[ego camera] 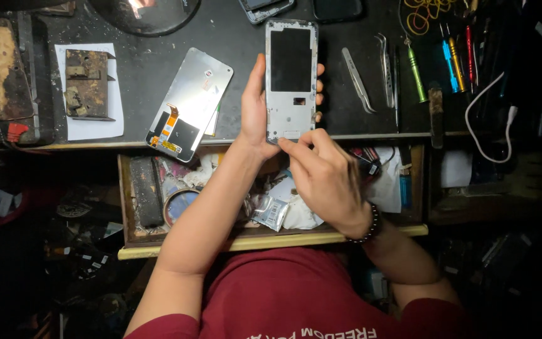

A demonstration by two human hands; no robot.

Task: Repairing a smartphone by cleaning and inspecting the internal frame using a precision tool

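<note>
Two hands, left hand gripping phone frame

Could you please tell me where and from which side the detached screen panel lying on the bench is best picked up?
I would grip the detached screen panel by its two long edges near the upper end, coming from above. It lies flat and tilted, back side up, and its orange flex cable sits at the lower end by the bench edge, so fingers are probably best kept clear there.

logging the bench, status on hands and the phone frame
Left hand grips phone frame upright by its edges. Right hand fingertips pinch at frame's bottom edge. Detached screen panel lies left of it, tweezers right; nothing in the way.
</note>
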